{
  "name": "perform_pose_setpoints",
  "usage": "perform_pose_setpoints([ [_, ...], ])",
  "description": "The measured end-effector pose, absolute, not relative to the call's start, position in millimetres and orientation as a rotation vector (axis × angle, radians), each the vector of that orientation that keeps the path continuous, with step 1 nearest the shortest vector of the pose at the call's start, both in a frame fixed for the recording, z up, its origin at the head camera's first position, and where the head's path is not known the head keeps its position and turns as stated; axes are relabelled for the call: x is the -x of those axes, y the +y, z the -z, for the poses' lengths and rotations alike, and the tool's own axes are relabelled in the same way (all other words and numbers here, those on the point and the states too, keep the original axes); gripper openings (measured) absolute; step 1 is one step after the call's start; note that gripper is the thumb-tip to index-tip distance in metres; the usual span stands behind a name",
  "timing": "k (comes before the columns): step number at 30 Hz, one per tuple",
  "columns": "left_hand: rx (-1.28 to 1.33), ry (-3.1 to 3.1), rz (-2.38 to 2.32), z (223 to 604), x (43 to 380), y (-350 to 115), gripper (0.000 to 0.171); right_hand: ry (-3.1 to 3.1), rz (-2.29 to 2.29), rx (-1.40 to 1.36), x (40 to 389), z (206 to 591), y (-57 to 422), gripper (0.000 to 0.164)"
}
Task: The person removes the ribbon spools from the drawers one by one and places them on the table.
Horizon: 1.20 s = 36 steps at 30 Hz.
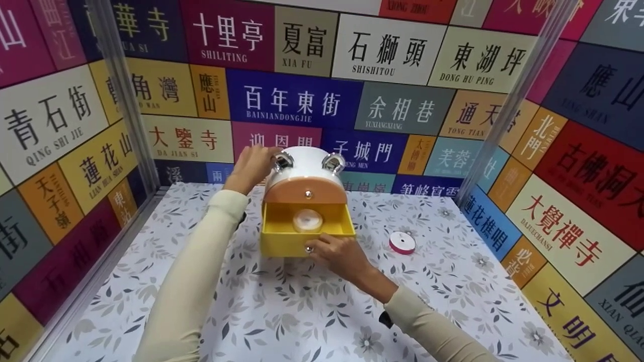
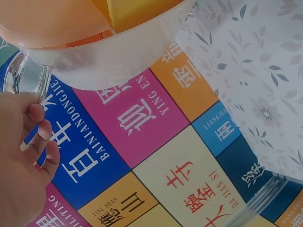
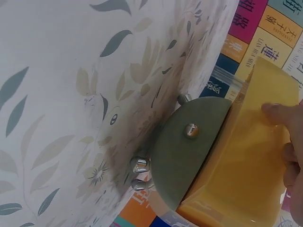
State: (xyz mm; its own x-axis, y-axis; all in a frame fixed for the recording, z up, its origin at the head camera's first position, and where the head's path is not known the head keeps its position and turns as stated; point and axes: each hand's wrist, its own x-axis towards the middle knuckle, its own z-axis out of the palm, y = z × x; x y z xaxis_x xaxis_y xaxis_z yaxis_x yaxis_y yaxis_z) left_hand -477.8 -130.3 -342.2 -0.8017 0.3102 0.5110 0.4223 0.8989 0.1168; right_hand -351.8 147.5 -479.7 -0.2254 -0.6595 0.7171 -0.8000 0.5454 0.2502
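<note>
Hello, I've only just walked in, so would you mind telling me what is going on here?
A person's left hand has its grip on a silver loop of a rounded white case, while the right hand is at the knob of its yellow drawer. That drawer stands open with a pale round roll inside. A red-edged roll lies on the patterned tabletop, off to the right.
</note>
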Motion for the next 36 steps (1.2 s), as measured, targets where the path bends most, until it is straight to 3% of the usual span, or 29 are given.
perform_pose_setpoints([
  [7, 0.534, -2.556, 0.321, 343.0, 478.1, -130.3, 0.032, -2.008, -0.324, -1.130, 354.2, 454.7, 150.9, 0.033],
  [22, 0.527, -2.558, 0.318, 345.2, 479.7, -130.4, 0.027, -2.553, -0.537, -0.865, 401.2, 427.0, 152.9, 0.033],
  [36, 0.520, -2.575, 0.313, 343.5, 479.0, -130.6, 0.028, -2.848, -0.434, -0.817, 437.6, 430.7, 129.6, 0.063],
])
